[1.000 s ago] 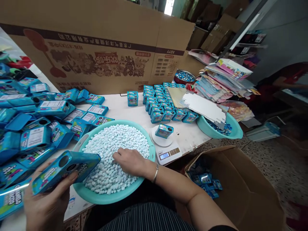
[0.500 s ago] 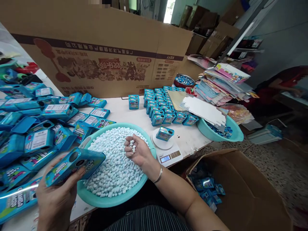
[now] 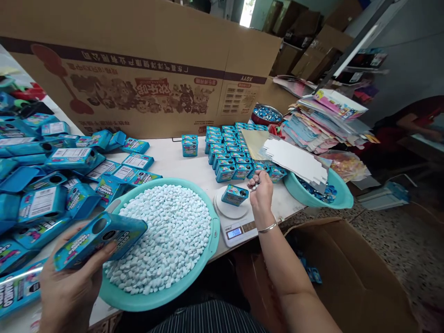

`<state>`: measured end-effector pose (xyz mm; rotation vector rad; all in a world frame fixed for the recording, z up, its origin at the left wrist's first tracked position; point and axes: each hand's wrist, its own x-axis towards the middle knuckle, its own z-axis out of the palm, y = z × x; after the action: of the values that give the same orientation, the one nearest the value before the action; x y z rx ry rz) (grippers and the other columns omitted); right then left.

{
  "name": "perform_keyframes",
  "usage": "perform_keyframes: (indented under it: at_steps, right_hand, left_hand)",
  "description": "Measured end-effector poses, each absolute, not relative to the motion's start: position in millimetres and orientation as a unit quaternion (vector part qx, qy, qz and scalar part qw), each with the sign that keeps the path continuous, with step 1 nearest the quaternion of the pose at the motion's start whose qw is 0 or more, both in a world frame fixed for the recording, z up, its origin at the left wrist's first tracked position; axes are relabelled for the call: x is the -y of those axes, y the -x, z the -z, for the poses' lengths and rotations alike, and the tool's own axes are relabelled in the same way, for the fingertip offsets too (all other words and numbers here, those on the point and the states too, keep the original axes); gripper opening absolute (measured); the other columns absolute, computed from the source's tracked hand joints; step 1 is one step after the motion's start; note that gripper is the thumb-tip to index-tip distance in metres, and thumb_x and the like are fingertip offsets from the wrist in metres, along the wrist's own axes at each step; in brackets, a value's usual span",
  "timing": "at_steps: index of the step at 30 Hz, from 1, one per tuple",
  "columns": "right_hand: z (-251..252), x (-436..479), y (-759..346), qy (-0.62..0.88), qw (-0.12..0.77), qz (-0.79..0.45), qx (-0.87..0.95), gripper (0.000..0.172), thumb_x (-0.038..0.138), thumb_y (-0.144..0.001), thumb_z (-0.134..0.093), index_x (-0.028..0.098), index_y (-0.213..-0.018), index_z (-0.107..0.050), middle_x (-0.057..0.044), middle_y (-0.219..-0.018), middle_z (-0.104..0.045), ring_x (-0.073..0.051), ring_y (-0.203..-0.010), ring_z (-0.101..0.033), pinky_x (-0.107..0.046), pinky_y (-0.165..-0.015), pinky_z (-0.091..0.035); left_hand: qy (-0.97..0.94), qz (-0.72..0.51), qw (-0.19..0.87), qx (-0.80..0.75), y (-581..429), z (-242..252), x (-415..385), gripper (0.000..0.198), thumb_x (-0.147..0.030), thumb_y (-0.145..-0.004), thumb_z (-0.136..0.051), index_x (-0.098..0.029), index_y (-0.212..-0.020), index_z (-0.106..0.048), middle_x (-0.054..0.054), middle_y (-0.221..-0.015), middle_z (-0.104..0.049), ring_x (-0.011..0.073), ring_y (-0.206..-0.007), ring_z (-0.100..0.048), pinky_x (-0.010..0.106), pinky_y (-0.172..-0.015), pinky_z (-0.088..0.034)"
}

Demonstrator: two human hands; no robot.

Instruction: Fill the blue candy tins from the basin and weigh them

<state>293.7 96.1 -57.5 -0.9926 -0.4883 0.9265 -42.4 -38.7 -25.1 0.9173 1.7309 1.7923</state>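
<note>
While the left hand (image 3: 69, 286) grips a long blue box (image 3: 92, 240), its round opening facing up, that box sits tilted at the near left, its right end over the rim of a turquoise basin (image 3: 145, 303). White and pale-blue candies (image 3: 166, 236) fill the basin. To the right, the right hand (image 3: 262, 192) is curled narrow around a few more candies, just beside a smaller-looking blue carton (image 3: 235, 195) on the scale (image 3: 239, 231); whether fingers and carton touch, I cannot tell. The scale's display is lit.

Beyond the scale, upright blue packs (image 3: 225, 159) stand in close rows, with a separate upright pack (image 3: 189, 147) to their left. A loose heap of similar boxes (image 3: 52, 185) covers the left side of the table. At the far side stands a large printed cardboard panel (image 3: 156, 88). To the right, white card sheets (image 3: 294, 159) lie across a second basin (image 3: 342, 192), near a stack of colourful packaging (image 3: 322, 120). An open cardboard box (image 3: 354, 277) stands at the near right, below the table, with blue packets inside.
</note>
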Motion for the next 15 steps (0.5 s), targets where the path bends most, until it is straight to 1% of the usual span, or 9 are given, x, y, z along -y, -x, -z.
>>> perform_keyframes:
  at_steps: [3,6,12,15]
  right_hand:
    - [66.3,-97.6,-289.9,0.460,0.755,-0.400,0.240,0.031,0.046,-0.084,-0.069,0.021,-0.075,-0.055,0.010,-0.058,-0.038,-0.006,-0.048,-0.038,-0.019,-0.049,-0.036]
    - [69.1,-97.5,-288.6,0.450,0.759,-0.400,0.250,0.031,0.047,-0.082,-0.071,0.021,-0.075,-0.056,0.009,-0.058,-0.040,-0.006,-0.049,-0.040,-0.019,-0.051,-0.037]
    - [66.8,-94.2,-288.1,0.449,0.762,-0.401,0.238,0.022,0.039,-0.083,-0.070,0.020,-0.077,-0.059,0.008,-0.060,-0.044,-0.007,-0.052,-0.043,-0.019,-0.054,-0.041]
    - [63.6,-93.0,-288.9,0.443,0.766,-0.412,0.216,0.017,0.031,-0.085,-0.066,0.020,-0.077,-0.057,0.009,-0.059,-0.043,-0.006,-0.051,-0.041,-0.018,-0.053,-0.039]
  left_hand:
    - [-0.294,-0.649,0.281,-0.643,39.1,28.1,37.4,0.035,-0.023,-0.040,-0.081,-0.022,-0.073,-0.069,-0.004,-0.081,-0.066,0.0126,-0.073,-0.059,0.020,-0.066,-0.055]
    - [-0.264,-0.657,0.300,-0.639,37.2,32.1,36.2,0.048,-0.022,-0.037,-0.082,-0.023,-0.084,-0.070,-0.004,-0.079,-0.067,0.0124,-0.070,-0.059,0.019,-0.063,-0.054]
    - [-0.233,-0.642,0.310,-0.662,30.5,27.6,39.6,0.058,-0.021,-0.036,-0.083,-0.023,-0.093,-0.070,-0.007,-0.074,-0.066,0.0087,-0.065,-0.057,0.014,-0.063,-0.051]
    - [-0.217,-0.648,0.318,-0.658,28.6,23.1,42.3,0.061,-0.020,-0.033,-0.083,-0.023,-0.093,-0.069,-0.007,-0.074,-0.066,0.0084,-0.065,-0.057,0.013,-0.064,-0.051]
